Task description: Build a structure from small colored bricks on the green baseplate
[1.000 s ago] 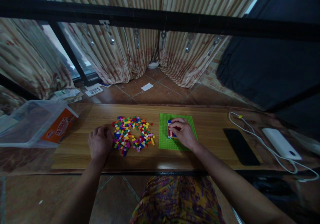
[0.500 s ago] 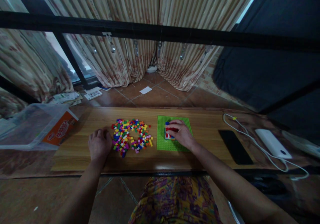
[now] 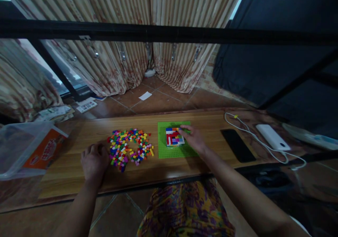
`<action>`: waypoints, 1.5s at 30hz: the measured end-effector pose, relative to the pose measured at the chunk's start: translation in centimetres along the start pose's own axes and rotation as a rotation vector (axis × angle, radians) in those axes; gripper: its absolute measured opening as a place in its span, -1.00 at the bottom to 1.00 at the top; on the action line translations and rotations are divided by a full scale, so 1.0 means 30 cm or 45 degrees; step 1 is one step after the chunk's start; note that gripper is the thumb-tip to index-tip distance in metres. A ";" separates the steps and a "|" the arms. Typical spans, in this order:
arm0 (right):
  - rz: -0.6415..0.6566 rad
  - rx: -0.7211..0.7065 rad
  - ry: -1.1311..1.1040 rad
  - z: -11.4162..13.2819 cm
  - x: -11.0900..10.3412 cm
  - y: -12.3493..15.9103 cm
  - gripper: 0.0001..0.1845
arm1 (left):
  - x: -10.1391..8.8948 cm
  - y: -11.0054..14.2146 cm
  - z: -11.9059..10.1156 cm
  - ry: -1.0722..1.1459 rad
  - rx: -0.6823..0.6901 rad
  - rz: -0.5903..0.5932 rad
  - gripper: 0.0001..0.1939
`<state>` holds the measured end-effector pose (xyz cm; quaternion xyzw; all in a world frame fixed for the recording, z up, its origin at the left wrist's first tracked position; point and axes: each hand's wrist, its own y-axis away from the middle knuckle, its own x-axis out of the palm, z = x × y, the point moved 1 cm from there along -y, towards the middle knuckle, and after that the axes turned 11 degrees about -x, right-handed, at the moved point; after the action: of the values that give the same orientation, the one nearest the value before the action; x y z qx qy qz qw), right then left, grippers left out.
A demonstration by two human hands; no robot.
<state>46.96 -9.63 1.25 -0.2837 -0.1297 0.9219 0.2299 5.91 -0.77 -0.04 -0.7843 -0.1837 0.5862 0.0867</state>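
Note:
On a green studded baseplate (image 3: 163, 151) sits a block of small toy bricks (image 3: 174, 137) in red, white, blue, orange and other colours. My right hand (image 3: 194, 139) is at the right side of this block, thumb and forefinger apart near its upper right corner. No brick shows between those fingers. To the left, my left hand (image 3: 93, 161) rests on the board with its fingers curled in, next to a pile of loose coloured bricks (image 3: 118, 147). The inside of that hand is hidden.
A wooden board (image 3: 148, 173) carries the bricks. At its left end stands a clear plastic bin (image 3: 16, 142) with an orange label. A black phone (image 3: 237, 145), a white cable (image 3: 246, 127) and a white power bank (image 3: 273, 136) lie to the right.
My right hand has drawn back to the right from over the brick block, uncovering its top. My left hand stays beside the pile. The whole view has shifted.

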 end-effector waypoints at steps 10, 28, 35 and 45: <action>0.101 0.414 -0.284 -0.009 0.070 -0.025 -0.41 | -0.008 -0.001 -0.007 -0.032 -0.025 0.024 -0.66; 0.139 0.470 -0.419 -0.008 0.075 -0.050 -0.46 | -0.003 0.000 0.000 -0.005 -0.020 0.021 -0.65; 0.149 0.190 -0.363 0.017 -0.011 -0.030 -0.78 | -0.022 0.002 -0.016 0.014 -0.043 0.045 -0.65; 0.345 -0.321 0.281 0.060 -0.045 -0.014 -0.83 | -0.024 0.002 -0.019 0.007 -0.038 0.043 -0.65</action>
<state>47.06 -10.14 3.47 -0.4245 -0.1787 0.8841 0.0792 6.27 -1.06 0.77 -0.7901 -0.1789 0.5826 0.0654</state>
